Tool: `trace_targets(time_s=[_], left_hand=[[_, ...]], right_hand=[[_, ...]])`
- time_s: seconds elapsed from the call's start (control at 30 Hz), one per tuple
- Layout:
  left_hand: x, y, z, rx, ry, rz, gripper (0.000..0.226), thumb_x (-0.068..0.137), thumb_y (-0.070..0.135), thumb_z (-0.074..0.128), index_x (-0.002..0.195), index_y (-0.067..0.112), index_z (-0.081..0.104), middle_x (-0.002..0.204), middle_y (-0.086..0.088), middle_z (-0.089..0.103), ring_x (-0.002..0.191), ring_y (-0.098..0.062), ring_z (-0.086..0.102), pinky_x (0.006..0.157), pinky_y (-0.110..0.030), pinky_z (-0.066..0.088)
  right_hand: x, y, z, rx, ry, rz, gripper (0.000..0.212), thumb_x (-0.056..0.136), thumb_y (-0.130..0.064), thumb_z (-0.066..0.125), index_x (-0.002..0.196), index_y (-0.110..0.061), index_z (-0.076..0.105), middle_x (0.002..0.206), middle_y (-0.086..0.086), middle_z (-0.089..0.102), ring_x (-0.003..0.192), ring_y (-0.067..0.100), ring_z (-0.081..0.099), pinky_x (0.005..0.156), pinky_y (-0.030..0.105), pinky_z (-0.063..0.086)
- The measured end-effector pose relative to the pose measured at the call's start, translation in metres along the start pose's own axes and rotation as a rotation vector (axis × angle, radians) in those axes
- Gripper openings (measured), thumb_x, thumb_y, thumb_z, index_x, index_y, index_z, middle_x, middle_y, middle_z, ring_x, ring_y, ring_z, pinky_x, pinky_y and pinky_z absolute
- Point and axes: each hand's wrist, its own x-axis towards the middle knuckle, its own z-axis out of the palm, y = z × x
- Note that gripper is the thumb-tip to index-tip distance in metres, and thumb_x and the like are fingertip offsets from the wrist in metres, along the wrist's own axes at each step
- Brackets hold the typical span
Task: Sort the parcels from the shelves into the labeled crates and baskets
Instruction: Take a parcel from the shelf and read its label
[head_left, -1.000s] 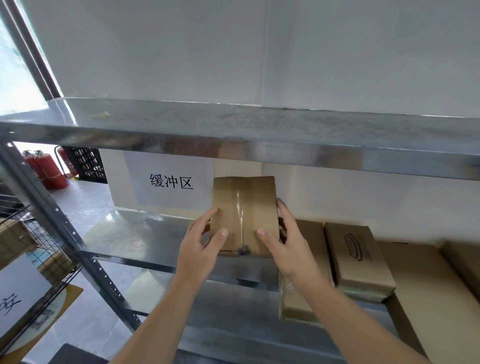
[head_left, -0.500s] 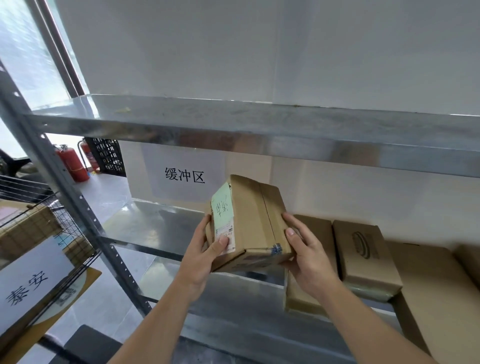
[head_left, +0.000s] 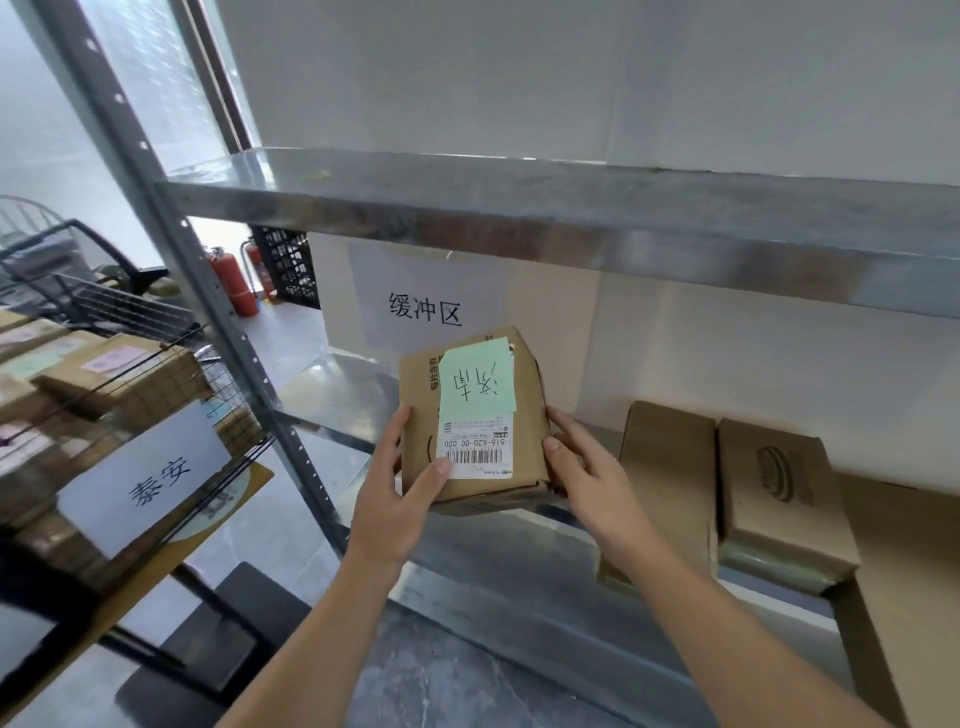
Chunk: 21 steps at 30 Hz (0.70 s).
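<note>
Just below the wall sign marked 缓冲区, gripping a brown cardboard parcel in mid-air, lifted off the metal shelf that runs under the sign. With the left hand, clasping the parcel's left edge: thumb pressed on the front face beside the white barcode label, fingers wrapped round the side. With the right hand, clasping the right edge likewise, thumb on the front corner, fingers round the side. Stuck on the parcel's front above the barcode label, a pale green note with handwritten characters turned sideways. Right of the sign, lying on the shelf, a plain cardboard box and, just beside it, a printed box with a dark oval mark. Well left of the sign, past the grey shelf upright, a wire basket filled with parcels and fronted by a white card reading 泰安. Left of the sign, on the floor behind, red fire extinguishers beside a black crate.
</note>
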Motion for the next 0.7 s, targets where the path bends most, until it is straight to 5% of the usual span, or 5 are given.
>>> trace_targets(time_s=[0.13, 0.27, 0.43, 0.6, 0.7], left_hand=[[-0.013, 0.003, -0.021, 0.1, 0.058, 0.017, 0.062, 0.074, 0.058, 0.068, 0.128, 0.065, 0.037, 0.119, 0.044, 0.051, 0.123, -0.011, 0.054, 0.1, -0.045, 0.051], [-0.02, 0.003, -0.05, 0.169, 0.151, 0.046, 0.063, 0.075, 0.061, 0.065, 0.131, 0.059, 0.037, 0.127, 0.04, 0.047, 0.123, -0.009, 0.053, 0.098, -0.042, 0.053], [-0.024, 0.003, -0.083, 0.203, 0.246, 0.07, 0.058, 0.081, 0.048, 0.071, 0.123, 0.064, 0.034, 0.116, 0.049, 0.047, 0.112, 0.016, 0.051, 0.077, -0.01, 0.052], [-0.025, -0.002, -0.128, 0.269, 0.34, 0.118, 0.061, 0.087, 0.031, 0.071, 0.129, 0.055, 0.034, 0.129, 0.029, 0.047, 0.115, 0.021, 0.045, 0.074, -0.004, 0.047], [-0.023, -0.006, -0.165, 0.272, 0.392, 0.14, 0.06, 0.089, 0.021, 0.07, 0.135, 0.042, 0.037, 0.134, 0.018, 0.05, 0.114, 0.021, 0.046, 0.077, -0.004, 0.047]], right_hand=[[-0.008, -0.006, 0.021, -0.027, -0.074, -0.08, 0.039, 0.099, -0.047, 0.056, 0.122, -0.077, 0.044, 0.119, -0.045, 0.058, 0.122, -0.013, 0.053, 0.11, 0.041, 0.047], [-0.011, -0.011, 0.047, -0.082, -0.23, -0.163, 0.064, 0.082, -0.075, 0.057, 0.141, -0.067, 0.035, 0.149, -0.025, 0.047, 0.138, -0.003, 0.044, 0.116, 0.043, 0.041], [0.002, -0.022, 0.086, -0.088, -0.349, -0.177, 0.076, 0.078, -0.067, 0.064, 0.145, -0.061, 0.029, 0.145, -0.033, 0.045, 0.135, -0.006, 0.044, 0.115, 0.038, 0.041], [0.017, -0.041, 0.144, -0.037, -0.425, -0.185, 0.074, 0.085, -0.05, 0.073, 0.137, -0.067, 0.023, 0.117, -0.054, 0.048, 0.111, -0.023, 0.052, 0.083, 0.01, 0.05], [0.025, -0.051, 0.189, 0.022, -0.467, -0.188, 0.082, 0.083, -0.041, 0.079, 0.137, -0.068, 0.024, 0.115, -0.051, 0.054, 0.111, -0.018, 0.056, 0.08, 0.015, 0.053]])
